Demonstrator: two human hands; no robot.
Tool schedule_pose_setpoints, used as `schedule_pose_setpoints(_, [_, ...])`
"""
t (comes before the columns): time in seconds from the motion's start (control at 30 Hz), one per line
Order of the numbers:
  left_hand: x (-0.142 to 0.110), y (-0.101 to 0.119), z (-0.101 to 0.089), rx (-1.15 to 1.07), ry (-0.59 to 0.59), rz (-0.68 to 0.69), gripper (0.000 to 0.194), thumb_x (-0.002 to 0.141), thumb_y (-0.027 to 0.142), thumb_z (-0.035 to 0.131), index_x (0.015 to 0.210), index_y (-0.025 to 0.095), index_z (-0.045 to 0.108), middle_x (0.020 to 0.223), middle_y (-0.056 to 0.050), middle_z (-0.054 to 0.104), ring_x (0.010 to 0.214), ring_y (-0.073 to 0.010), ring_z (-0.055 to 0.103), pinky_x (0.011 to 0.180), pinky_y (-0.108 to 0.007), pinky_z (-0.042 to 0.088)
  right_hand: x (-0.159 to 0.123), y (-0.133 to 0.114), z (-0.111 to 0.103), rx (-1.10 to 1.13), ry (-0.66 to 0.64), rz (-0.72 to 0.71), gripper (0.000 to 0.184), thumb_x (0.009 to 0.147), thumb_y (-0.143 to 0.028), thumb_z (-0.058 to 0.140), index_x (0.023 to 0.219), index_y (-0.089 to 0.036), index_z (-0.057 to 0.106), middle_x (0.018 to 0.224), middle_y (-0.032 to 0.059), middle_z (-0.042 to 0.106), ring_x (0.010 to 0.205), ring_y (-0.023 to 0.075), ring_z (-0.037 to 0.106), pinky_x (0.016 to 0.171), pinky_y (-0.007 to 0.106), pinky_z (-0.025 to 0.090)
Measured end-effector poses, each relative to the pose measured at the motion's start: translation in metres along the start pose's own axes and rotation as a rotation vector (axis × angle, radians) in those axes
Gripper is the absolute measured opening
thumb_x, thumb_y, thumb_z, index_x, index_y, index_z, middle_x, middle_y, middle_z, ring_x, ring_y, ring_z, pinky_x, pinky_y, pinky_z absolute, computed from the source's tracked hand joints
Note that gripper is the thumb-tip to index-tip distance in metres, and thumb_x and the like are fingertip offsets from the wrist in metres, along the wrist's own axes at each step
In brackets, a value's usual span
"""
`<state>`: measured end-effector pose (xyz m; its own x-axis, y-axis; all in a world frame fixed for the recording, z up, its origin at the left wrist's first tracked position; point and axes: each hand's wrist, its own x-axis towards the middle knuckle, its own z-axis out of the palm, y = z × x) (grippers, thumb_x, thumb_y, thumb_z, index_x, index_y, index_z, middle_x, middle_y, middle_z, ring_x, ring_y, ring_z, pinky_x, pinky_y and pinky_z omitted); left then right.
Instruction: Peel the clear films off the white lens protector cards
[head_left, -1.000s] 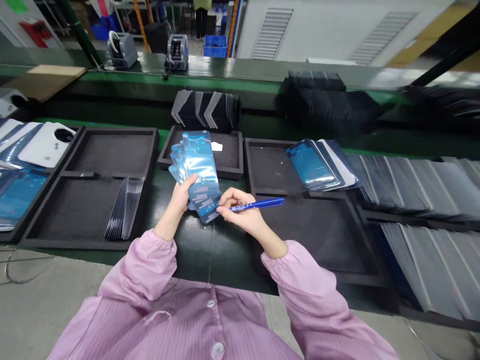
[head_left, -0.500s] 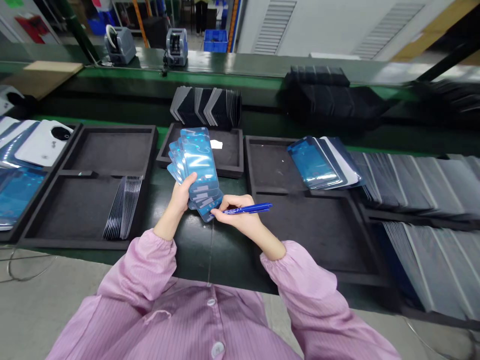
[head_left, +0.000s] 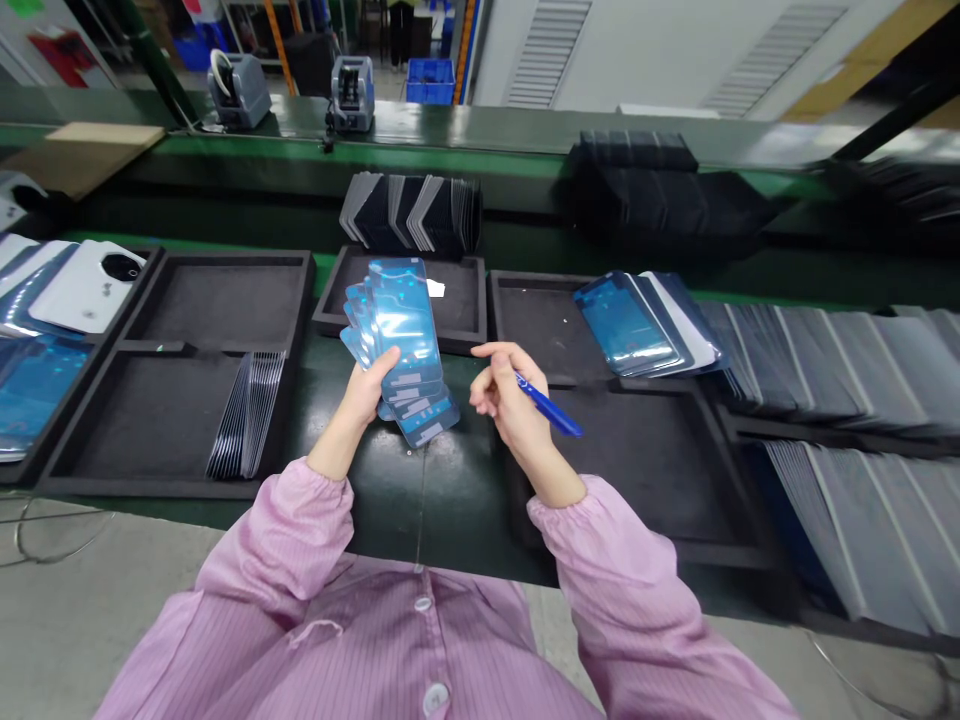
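My left hand [head_left: 369,388] grips a fanned stack of phone panels with blue film [head_left: 407,330], thumb on top and the other fingers hidden beneath. Pale rectangular labels show near the lower ends of the panels. To the right, apart from the stack, my right hand [head_left: 514,400] holds a blue pen [head_left: 553,410]. The pen points back toward the lower right, and its other end is hidden in the hand. Behind the stack sits a small black tray [head_left: 345,290] with a white scrap [head_left: 436,289] in it.
On the left, a black divided tray [head_left: 217,300] holds several thin panels [head_left: 246,415]. More blue-filmed panels [head_left: 630,325] lean in the right tray [head_left: 637,460]. Rows of grey panels [head_left: 862,540] fill the far right. Two tape dispensers [head_left: 352,92] stand on the back ledge.
My right hand has lifted off the lower panels and moved right with the pen, whose angle has tilted downward. The stack in my left hand has shifted slightly right.
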<state>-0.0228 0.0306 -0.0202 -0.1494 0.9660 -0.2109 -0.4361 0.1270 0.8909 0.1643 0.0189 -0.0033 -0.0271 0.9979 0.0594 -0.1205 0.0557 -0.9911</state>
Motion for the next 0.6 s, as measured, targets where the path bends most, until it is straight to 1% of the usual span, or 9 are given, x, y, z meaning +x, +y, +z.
schedule_pose_setpoints(0.07, [-0.003,-0.004,0.001,0.036,-0.055,-0.019,0.055,0.056,0.051,0.088,0.095,0.017,0.071,0.087,-0.004,0.078,0.09,-0.0268,0.074,0.089,-0.038,0.056,0.005,0.001,-0.003,-0.035,0.091,-0.035,0.045,0.083,-0.066,0.064,0.093,-0.022,0.066,0.056,-0.0027,0.062,0.043,0.0101,0.051,0.038,0.021,0.035])
schedule_pose_setpoints(0.1, [-0.005,-0.006,0.002,0.056,-0.09,-0.03,0.055,0.056,0.052,0.088,0.095,0.017,0.071,0.089,-0.005,0.078,0.093,-0.0279,0.073,0.092,-0.04,0.056,0.008,0.003,-0.004,-0.063,0.098,-0.04,0.046,0.079,-0.065,0.069,0.094,-0.022,0.066,0.059,-0.0024,0.063,0.047,0.0107,0.053,0.041,0.021,0.037])
schedule_pose_setpoints(0.17, [-0.009,-0.01,0.004,0.101,-0.172,-0.057,0.054,0.057,0.051,0.089,0.094,0.016,0.073,0.093,-0.008,0.079,0.097,-0.0304,0.073,0.094,-0.042,0.055,0.011,0.006,-0.006,-0.113,0.062,-0.033,0.049,0.071,-0.061,0.079,0.095,-0.021,0.066,0.059,-0.004,0.06,0.049,0.0113,0.052,0.044,0.023,0.041])
schedule_pose_setpoints(0.23, [-0.013,-0.013,0.005,0.14,-0.247,-0.078,0.053,0.056,0.048,0.09,0.095,0.016,0.075,0.098,-0.009,0.079,0.101,-0.0323,0.072,0.095,-0.043,0.055,0.013,0.008,-0.008,-0.153,0.026,-0.04,0.048,0.064,-0.056,0.086,0.089,-0.021,0.067,0.058,-0.005,0.057,0.05,0.0114,0.049,0.047,0.024,0.042])
schedule_pose_setpoints(0.3, [-0.016,-0.014,0.006,0.177,-0.308,-0.079,0.054,0.058,0.045,0.09,0.101,0.017,0.075,0.105,-0.009,0.078,0.107,-0.0329,0.071,0.098,-0.043,0.054,0.014,0.01,-0.01,-0.181,0.011,-0.051,0.044,0.061,-0.052,0.089,0.082,-0.02,0.068,0.061,-0.0041,0.057,0.052,0.0118,0.047,0.05,0.026,0.043])
schedule_pose_setpoints(0.37, [-0.018,-0.013,0.006,0.219,-0.355,-0.057,0.056,0.061,0.044,0.089,0.109,0.018,0.074,0.113,-0.01,0.077,0.112,-0.0332,0.069,0.1,-0.043,0.052,0.015,0.011,-0.012,-0.196,0.01,-0.049,0.042,0.059,-0.05,0.09,0.081,-0.02,0.069,0.061,-0.0037,0.057,0.052,0.0122,0.046,0.05,0.026,0.042])
schedule_pose_setpoints(0.47, [-0.018,-0.009,0.005,0.251,-0.394,-0.032,0.056,0.063,0.043,0.087,0.111,0.018,0.073,0.116,-0.011,0.075,0.116,-0.0346,0.067,0.102,-0.045,0.051,0.016,0.012,-0.014,-0.205,0.005,-0.03,0.041,0.058,-0.048,0.091,0.079,-0.02,0.07,0.057,-0.0046,0.054,0.05,0.0115,0.043,0.045,0.025,0.037])
schedule_pose_setpoints(0.6, [-0.013,-0.012,-0.001,0.122,-0.391,-0.141,0.051,0.058,0.038,0.085,0.102,0.016,0.073,0.106,-0.012,0.078,0.108,-0.037,0.07,0.097,-0.047,0.053,0.017,0.014,-0.015,-0.208,-0.005,-0.026,0.04,0.058,-0.047,0.091,0.076,-0.02,0.07,0.058,-0.0041,0.056,0.051,0.0113,0.044,0.045,0.024,0.038])
